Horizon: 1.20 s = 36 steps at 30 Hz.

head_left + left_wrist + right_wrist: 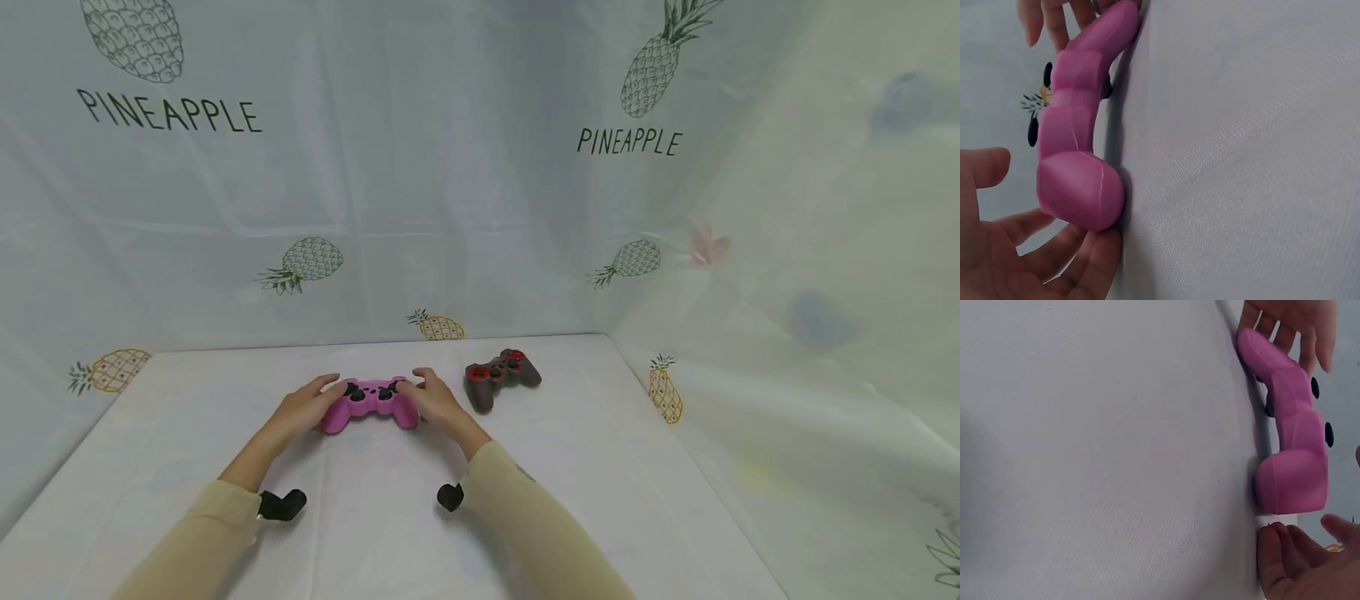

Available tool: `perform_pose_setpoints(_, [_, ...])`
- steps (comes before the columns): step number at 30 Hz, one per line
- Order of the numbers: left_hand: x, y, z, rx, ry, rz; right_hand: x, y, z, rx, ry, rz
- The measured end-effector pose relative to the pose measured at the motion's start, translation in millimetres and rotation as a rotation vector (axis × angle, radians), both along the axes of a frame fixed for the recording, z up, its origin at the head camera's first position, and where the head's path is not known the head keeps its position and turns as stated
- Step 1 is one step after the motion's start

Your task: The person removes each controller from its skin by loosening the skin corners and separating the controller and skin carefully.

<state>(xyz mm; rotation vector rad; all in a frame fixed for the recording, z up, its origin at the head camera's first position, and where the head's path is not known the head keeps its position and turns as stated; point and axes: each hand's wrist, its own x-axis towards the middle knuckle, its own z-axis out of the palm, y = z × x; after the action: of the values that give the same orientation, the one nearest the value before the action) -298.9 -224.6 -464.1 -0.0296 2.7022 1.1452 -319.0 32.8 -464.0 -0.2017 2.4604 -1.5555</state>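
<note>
A pink game controller (371, 407) with black buttons and thumbsticks lies on the white-covered table, its two grips toward the person. At its left end is the left hand (302, 410); in the left wrist view its fingers (1100, 259) touch the controller's grip while the thumb stands apart from it. Beside the other end, the right hand (442, 407) has its fingers loosely bent. The right wrist view shows a small gap between those fingertips (1269, 544) and the pink grip. Neither hand's fingers are closed round the controller.
A dark controller (497, 373) with red buttons lies to the right of the right hand, farther back. Pineapple-printed sheeting (465, 192) hangs behind the table (375, 517) and along its right side. Black devices (283, 505) are worn at both wrists.
</note>
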Motion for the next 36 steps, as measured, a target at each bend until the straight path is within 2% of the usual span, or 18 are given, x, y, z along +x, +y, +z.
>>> perform_pose_setpoints(9, [-0.9, -2.1, -5.7, -0.067, 0.053, -0.023, -3.5, -10, -5.3, 0.085, -0.001, -0.002])
perform_pose_setpoints(18, [1.0, -5.7, -10.5, -0.017, 0.060, -0.029, -0.7, -11, -7.2, 0.174, 0.034, 0.023])
perform_pose_setpoints(26, [5.8, -4.8, -6.9, 0.005, 0.094, -0.021, 1.7, -6, -4.8, 0.148, 0.021, 0.042])
perform_pose_setpoints(36, [18.7, 2.3, 3.0, 0.038, 0.151, -0.031, 9.5, 5, 1.6, 0.148, 0.079, 0.055])
